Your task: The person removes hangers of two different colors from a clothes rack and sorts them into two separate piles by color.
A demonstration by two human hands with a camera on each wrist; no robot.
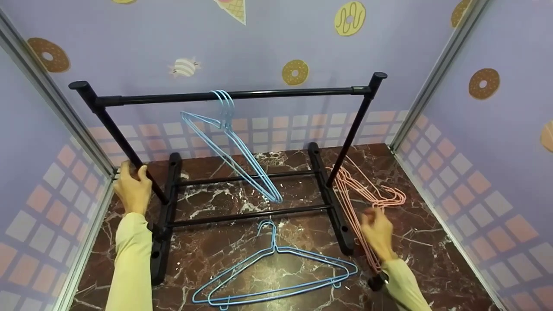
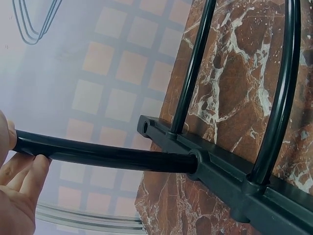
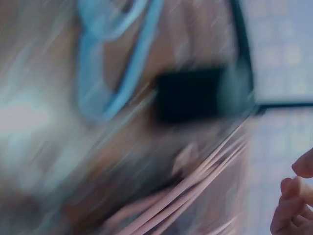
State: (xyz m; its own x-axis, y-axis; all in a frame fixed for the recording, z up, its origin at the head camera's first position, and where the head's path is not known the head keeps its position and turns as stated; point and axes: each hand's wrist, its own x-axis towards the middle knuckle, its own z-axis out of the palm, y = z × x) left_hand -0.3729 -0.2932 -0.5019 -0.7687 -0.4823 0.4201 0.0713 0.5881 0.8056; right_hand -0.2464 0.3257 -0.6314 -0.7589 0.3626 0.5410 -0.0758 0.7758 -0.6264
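A black clothes rack (image 1: 285, 92) stands on the marbled surface. My left hand (image 1: 133, 188) holds its left upright (image 1: 123, 142) partway up, and in the left wrist view the fingers (image 2: 34, 178) bend around the tube. Several light-blue hangers (image 1: 242, 151) hang from the top bar, left of its middle. Blue hangers (image 1: 276, 287) also lie flat in front of the rack. By the right foot is a bunch of pink hangers (image 1: 352, 203), with my right hand (image 1: 378, 229) just beside it. That hand is blurred in the head view; its loosely curled fingers (image 3: 293, 205) show nothing between them.
Lilac walls with printed sweets and tiles enclose the back (image 1: 250, 52) and both sides. Metal corner strips (image 1: 436, 77) run up where the walls meet. The rack's feet (image 1: 330, 198) and low crossbars (image 1: 250, 214) span the brown marbled surface (image 1: 414, 242).
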